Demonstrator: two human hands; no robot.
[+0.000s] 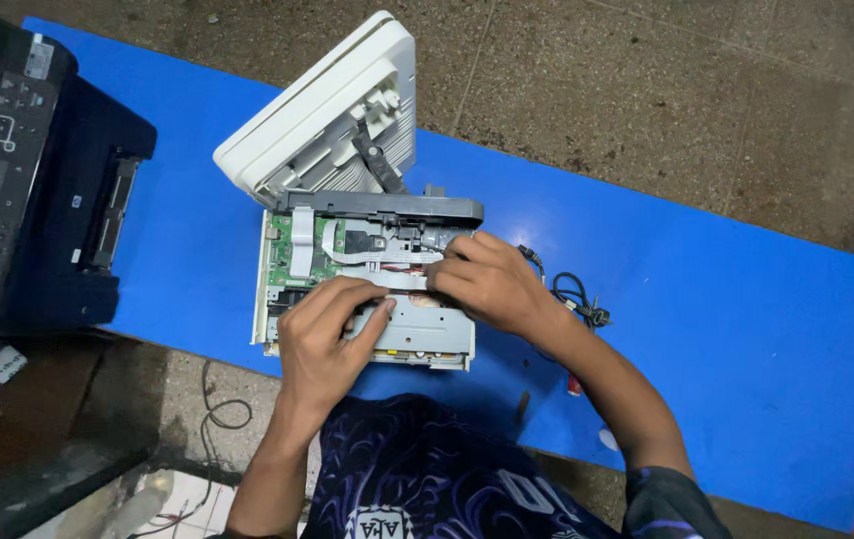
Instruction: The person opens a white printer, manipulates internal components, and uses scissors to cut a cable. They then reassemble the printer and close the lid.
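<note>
The opened printer (367, 269) shows matt off-white plastic in its raised lid (322, 110), a dull grey plastic bar across the middle, a green circuit board (297, 255) and a brushed, bare metal plate (427, 334) at 6 o'clock. The blue mat (726, 329) looks smooth (faintly sheened). At 9 o'clock, a black printer (28, 180) is matt plastic. The floor (666, 90) is rough, speckled stone.

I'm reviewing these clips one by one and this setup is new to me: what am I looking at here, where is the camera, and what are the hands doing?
One head-worn camera looks down at a person's own two bare hands. A long blue mat lies on a stone floor. On it sits an opened white printer with its lid tilted up, its green circuit board exposed. The left hand and right hand both rest on its grey metal plate; neither lifts anything. A black printer stands at left, a black cable lies at right.
</note>
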